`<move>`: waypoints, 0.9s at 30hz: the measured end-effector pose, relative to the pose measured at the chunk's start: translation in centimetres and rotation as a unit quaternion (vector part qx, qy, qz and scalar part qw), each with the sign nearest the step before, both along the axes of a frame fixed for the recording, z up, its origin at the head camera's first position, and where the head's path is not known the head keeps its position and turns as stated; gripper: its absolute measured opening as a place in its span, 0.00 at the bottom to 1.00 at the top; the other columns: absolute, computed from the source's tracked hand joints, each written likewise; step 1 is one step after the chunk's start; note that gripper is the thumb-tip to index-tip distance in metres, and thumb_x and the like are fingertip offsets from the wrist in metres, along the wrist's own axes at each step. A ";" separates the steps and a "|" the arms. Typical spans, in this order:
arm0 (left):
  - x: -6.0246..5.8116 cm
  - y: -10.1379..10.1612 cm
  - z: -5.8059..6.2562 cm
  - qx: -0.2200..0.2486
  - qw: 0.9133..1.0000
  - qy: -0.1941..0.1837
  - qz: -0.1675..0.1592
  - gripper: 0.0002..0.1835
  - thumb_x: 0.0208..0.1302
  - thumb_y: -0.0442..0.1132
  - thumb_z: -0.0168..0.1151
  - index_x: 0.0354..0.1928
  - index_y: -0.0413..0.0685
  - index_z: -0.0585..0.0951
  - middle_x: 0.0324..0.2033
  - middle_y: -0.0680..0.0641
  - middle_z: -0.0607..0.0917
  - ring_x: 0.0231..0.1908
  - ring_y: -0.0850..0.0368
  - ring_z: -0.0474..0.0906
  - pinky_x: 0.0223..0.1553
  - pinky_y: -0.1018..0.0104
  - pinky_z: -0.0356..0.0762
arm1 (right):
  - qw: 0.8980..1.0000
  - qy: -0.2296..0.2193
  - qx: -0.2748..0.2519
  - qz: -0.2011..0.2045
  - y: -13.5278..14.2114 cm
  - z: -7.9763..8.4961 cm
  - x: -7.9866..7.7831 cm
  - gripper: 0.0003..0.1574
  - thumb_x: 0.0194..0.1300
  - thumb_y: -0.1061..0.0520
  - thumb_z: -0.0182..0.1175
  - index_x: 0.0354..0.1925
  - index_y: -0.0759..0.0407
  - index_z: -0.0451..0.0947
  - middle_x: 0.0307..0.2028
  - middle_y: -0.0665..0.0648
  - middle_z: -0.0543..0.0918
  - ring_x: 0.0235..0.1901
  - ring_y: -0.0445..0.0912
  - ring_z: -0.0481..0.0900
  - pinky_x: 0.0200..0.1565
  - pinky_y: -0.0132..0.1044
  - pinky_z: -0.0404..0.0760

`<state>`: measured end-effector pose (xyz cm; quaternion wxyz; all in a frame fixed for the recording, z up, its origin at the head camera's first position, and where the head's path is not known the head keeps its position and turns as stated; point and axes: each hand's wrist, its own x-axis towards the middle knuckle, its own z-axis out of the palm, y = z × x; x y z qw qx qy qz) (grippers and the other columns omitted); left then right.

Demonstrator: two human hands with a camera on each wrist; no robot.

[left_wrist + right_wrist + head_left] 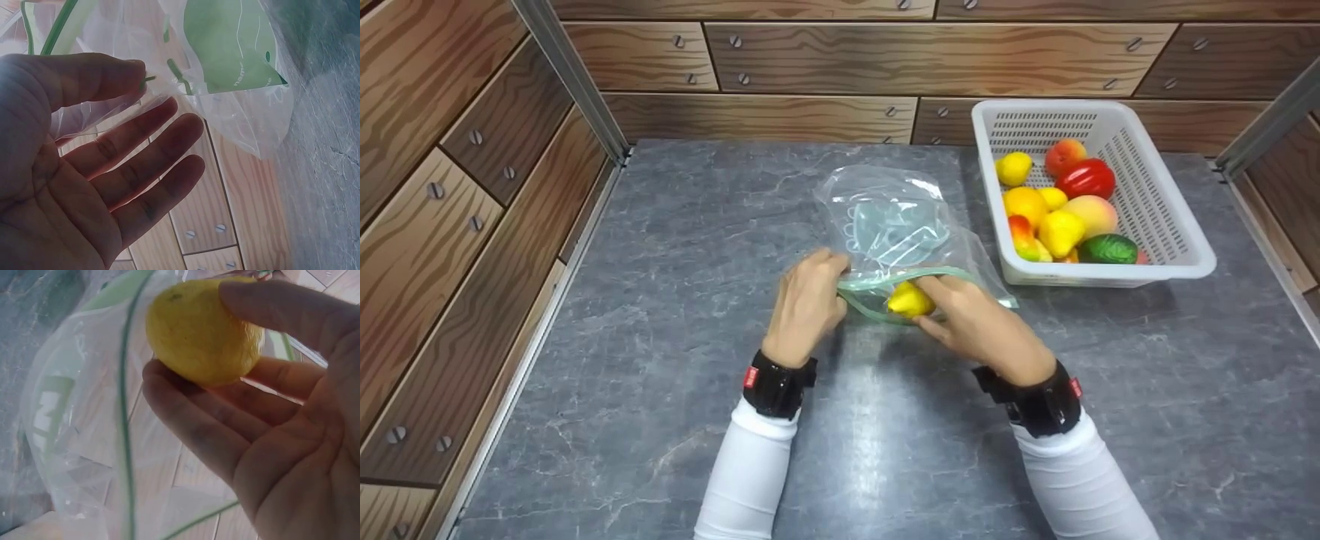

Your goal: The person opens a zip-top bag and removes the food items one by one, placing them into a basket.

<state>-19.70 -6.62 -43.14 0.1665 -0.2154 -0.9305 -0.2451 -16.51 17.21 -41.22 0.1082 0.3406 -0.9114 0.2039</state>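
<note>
A clear zip-top bag point(877, 187) with a pale green printed panel lies on the grey tabletop, its green-edged mouth held apart toward me. My left hand point(808, 304) pinches the left end of that mouth between thumb and index finger; the other fingers point(152, 149) extend loosely in the left wrist view. With thumb and fingertips, my right hand point(982, 326) grips a yellow lemon point(910, 300) at the bag's opening. The right wrist view shows the lemon point(202, 332) close to the green zip strip point(125, 410). Part of the right fingers is hidden behind the bag rim in the head view.
At the back right stands a white plastic basket point(1174, 225) of fruit and vegetables. A red pepper-like piece point(1086, 178), an orange point(1025, 205), a green avocado-like piece point(1108, 249) and several others lie in it. Wood-patterned panels point(810, 60) border the tabletop point(682, 225).
</note>
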 end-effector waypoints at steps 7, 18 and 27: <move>0.1 0.2 0.1 0.001 1.000 -0.011 -0.005 0.22 0.41 0.14 0.60 0.38 0.40 0.86 0.33 0.45 0.83 0.32 0.50 0.82 0.33 0.61 0.84 | 1.000 -0.010 0.001 0.018 0.3 1.3 0.9 0.31 0.59 0.63 0.75 0.59 0.69 0.77 0.52 0.66 0.85 0.50 0.58 0.85 0.53 0.49 0.86; 0.0 0.3 0.0 0.003 1.000 -0.029 -0.009 0.20 0.43 0.16 0.63 0.38 0.41 0.86 0.34 0.46 0.83 0.32 0.50 0.81 0.35 0.62 0.84 | 0.999 -0.024 -0.026 0.022 1.6 3.0 2.2 0.34 0.61 0.59 0.74 0.63 0.65 0.76 0.56 0.64 0.85 0.52 0.55 0.85 0.55 0.48 0.85; 0.1 0.1 -0.1 0.006 1.000 -0.027 -0.004 0.18 0.42 0.17 0.61 0.35 0.42 0.84 0.30 0.47 0.80 0.30 0.49 0.79 0.32 0.57 0.83 | 0.997 0.019 -0.065 0.025 3.1 3.4 2.5 0.32 0.60 0.60 0.74 0.61 0.68 0.77 0.54 0.65 0.85 0.52 0.55 0.85 0.56 0.50 0.84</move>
